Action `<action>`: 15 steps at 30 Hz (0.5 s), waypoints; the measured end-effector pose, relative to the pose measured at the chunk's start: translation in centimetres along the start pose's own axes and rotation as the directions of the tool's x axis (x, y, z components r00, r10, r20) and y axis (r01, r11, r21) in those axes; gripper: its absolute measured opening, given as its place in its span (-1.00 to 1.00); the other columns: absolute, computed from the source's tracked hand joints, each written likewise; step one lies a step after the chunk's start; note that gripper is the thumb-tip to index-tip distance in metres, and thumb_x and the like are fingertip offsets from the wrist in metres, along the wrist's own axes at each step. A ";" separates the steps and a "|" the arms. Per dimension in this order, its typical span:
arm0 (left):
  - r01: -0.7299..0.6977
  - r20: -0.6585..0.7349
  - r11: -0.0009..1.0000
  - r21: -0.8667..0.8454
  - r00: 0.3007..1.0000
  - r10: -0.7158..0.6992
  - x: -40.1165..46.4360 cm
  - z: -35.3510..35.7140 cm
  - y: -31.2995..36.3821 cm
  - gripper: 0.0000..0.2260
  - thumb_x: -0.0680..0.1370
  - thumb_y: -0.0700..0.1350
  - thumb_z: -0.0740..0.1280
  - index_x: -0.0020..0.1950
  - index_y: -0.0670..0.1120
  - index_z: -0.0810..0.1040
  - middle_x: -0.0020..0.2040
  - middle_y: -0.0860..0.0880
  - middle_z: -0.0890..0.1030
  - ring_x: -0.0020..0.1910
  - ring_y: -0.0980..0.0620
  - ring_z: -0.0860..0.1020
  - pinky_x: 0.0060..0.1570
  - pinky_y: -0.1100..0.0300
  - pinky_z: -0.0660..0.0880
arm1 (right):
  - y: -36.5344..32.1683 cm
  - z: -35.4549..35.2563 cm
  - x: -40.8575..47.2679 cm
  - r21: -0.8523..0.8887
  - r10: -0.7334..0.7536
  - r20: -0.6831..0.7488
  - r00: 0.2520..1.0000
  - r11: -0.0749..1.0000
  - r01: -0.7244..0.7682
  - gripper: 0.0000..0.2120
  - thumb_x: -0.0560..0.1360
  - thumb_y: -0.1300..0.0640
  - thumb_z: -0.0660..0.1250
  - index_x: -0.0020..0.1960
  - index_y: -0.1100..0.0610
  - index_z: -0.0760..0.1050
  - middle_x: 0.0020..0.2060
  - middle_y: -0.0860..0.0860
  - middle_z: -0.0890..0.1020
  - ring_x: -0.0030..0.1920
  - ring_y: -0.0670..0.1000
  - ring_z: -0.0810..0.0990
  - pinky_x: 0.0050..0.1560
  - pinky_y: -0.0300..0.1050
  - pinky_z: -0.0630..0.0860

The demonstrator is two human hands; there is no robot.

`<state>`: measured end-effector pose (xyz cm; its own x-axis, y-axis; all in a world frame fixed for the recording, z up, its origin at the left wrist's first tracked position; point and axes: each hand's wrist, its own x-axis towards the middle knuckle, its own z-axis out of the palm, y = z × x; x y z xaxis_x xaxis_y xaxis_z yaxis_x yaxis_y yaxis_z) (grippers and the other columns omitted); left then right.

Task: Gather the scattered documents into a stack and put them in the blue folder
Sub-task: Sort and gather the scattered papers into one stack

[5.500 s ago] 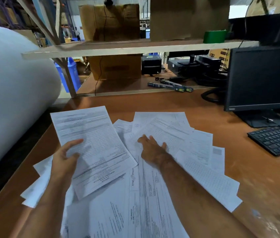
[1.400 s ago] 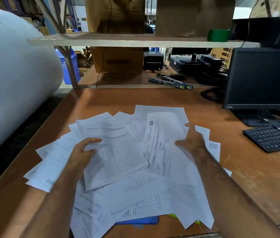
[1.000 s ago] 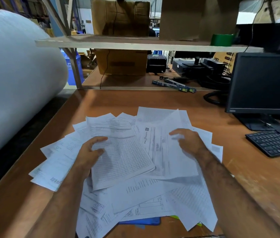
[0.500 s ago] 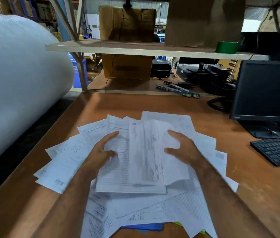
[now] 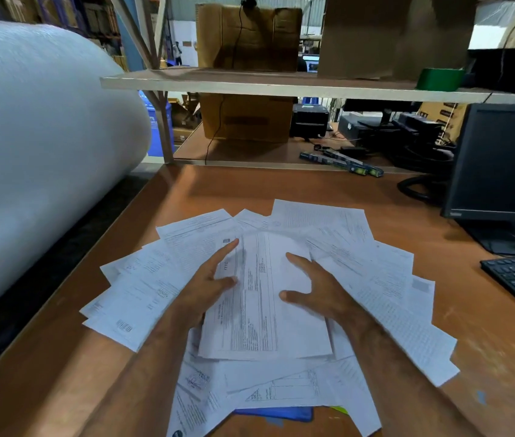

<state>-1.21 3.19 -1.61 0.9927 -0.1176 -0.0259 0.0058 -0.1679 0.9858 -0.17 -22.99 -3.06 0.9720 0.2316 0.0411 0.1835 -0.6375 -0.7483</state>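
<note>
Squaring a small stack [image 5: 265,310] at the centre of the scattered documents [image 5: 385,279], I set my left hand [image 5: 208,288] and right hand [image 5: 316,294] flat on it, fingers spread, gripping nothing, so the edges line up. The blue folder [image 5: 276,414] lies under the documents' near edge, mostly covered. Loose sheets fan out around the stack across the desk [image 5: 486,326].

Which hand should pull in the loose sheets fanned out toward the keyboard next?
Probably the right hand. It rests open on the right edge of the small gathered stack, right beside those loose sheets. The left hand lies on the stack's far side and would have to cross over.
</note>
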 end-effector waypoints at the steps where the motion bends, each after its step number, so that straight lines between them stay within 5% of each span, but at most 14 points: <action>1: -0.014 -0.019 0.999 -0.029 1.000 0.013 -0.1 0.0 0.2 -0.43 0.63 -0.31 0.33 0.42 0.33 0.50 0.52 0.21 0.35 0.44 0.03 0.41 0.37 0.04 0.49 | -0.2 0.2 0.2 -0.035 0.000 -0.042 0.999 0.999 -0.002 -0.23 0.48 -0.12 0.51 0.59 -0.10 0.25 0.53 -0.10 0.33 0.52 -0.05 0.29 0.45 -0.19 0.23; 4: -0.078 -0.079 0.978 -0.195 0.995 0.064 -0.4 -0.5 1.5 -0.45 0.57 -0.41 0.31 0.34 0.19 0.63 0.41 0.26 0.48 0.36 0.15 0.47 0.09 0.41 0.53 | -1.0 -0.3 0.3 0.254 0.118 -0.166 0.979 0.964 -0.073 -0.32 0.44 -0.28 0.47 0.49 -0.20 0.35 0.50 -0.04 0.41 0.47 0.03 0.42 0.43 0.10 0.45; 6: -0.094 -0.053 0.957 -0.273 0.995 0.083 -0.5 -1.0 2.0 -0.49 0.58 -0.39 0.30 0.33 0.14 0.65 0.41 0.24 0.52 0.33 0.10 0.54 0.17 0.28 0.55 | -1.6 -1.1 0.3 0.577 0.148 -0.120 0.982 0.815 -0.053 -0.32 0.39 -0.33 0.50 0.45 -0.29 0.36 0.45 -0.08 0.48 0.41 0.05 0.51 0.33 0.19 0.54; 9: -0.026 0.092 0.948 -0.317 0.994 0.059 -0.4 -1.4 2.3 -0.52 0.57 -0.44 0.28 0.31 0.02 0.67 0.32 0.18 0.63 0.27 0.07 0.62 0.15 0.19 0.61 | -2.4 -2.3 0.7 0.795 0.115 -0.045 0.992 0.605 -0.034 -0.32 0.53 -0.07 0.48 0.54 -0.30 0.22 0.41 -0.19 0.51 0.33 0.06 0.59 0.26 0.19 0.58; 11: -0.001 0.138 0.982 -0.188 0.990 0.028 -0.2 -1.2 2.1 -0.55 0.56 -0.44 0.32 0.29 0.01 0.69 0.33 0.11 0.64 0.27 0.06 0.62 0.15 0.22 0.60 | -3.3 -2.7 0.5 0.741 0.081 -0.091 0.993 0.671 0.013 -0.23 0.57 0.14 0.44 0.58 -0.29 0.11 0.43 -0.20 0.44 0.34 0.01 0.57 0.22 0.06 0.60; 13: 0.011 0.110 0.995 -0.098 0.994 0.000 -0.1 -0.9 1.7 -0.55 0.55 -0.41 0.35 0.26 0.06 0.70 0.35 0.09 0.61 0.26 0.05 0.61 0.13 0.23 0.60 | -4.0 -2.9 0.7 0.410 0.012 -0.171 0.985 0.910 0.060 -0.19 0.58 0.25 0.41 0.62 -0.21 0.07 0.53 -0.18 0.31 0.44 -0.09 0.40 0.35 -0.07 0.47; 15: -0.011 0.071 0.991 -0.134 0.997 0.021 -0.2 -0.6 1.6 -0.54 0.55 -0.40 0.37 0.28 0.09 0.69 0.36 0.11 0.60 0.27 0.04 0.60 0.14 0.20 0.60 | -4.3 -2.6 0.9 0.159 -0.061 -0.255 0.965 0.982 0.104 -0.27 0.57 0.30 0.36 0.61 -0.11 0.19 0.55 -0.14 0.33 0.48 -0.12 0.33 0.49 -0.07 0.34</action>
<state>-1.31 3.56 0.10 0.9817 -0.1899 -0.0168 0.0105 -0.0337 0.9994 0.31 -21.93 1.94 0.9642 0.0754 0.2541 0.2582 -0.4844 -0.8359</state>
